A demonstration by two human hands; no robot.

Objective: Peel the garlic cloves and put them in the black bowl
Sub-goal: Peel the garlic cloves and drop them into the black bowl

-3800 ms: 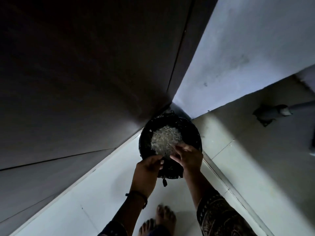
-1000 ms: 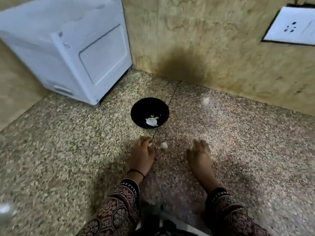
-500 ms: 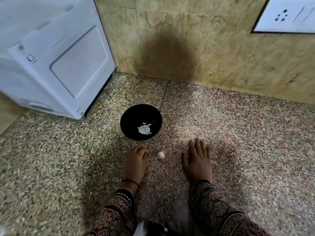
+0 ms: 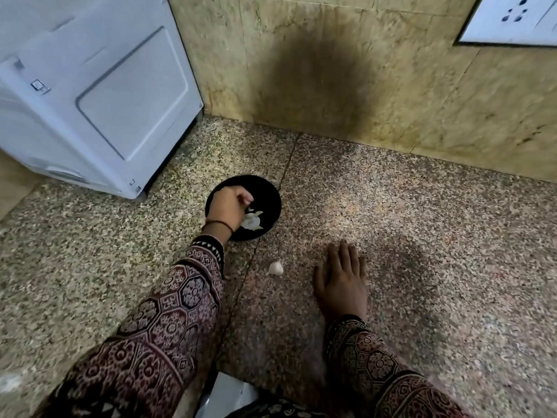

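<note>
Loosely curled, left hand (image 4: pixel 229 208) over black bowl (image 4: pixel 271 198), grip unclear, pale garlic bits (image 4: pixel 252 221) beneath. Flat and spread, right hand (image 4: pixel 342 280) on granite. Between them, unpeeled garlic clove (image 4: pixel 275 267): probably light, firm, papery; best pinched at the tip.

Garlic clove (image 4: pixel 276 268) before bowl (image 4: pixel 271 197) (left of right hand (image 4: pixel 342 282)).

Colours and patterns, head view.
We note a black bowl (image 4: pixel 271 197) at centre holding pale white pieces (image 4: pixel 252 222); a whitish garlic clove (image 4: pixel 275 268) below it on the speckled pink-grey granite counter (image 4: pixel 422 236). Sleeves (image 4: pixel 168 321) carry a maroon, black and cream geometric print. White appliance (image 4: pixel 90 95) upper left; mottled beige-yellow wall (image 4: pixel 331 70); white socket plate (image 4: pixel 512 19) upper right.
</note>
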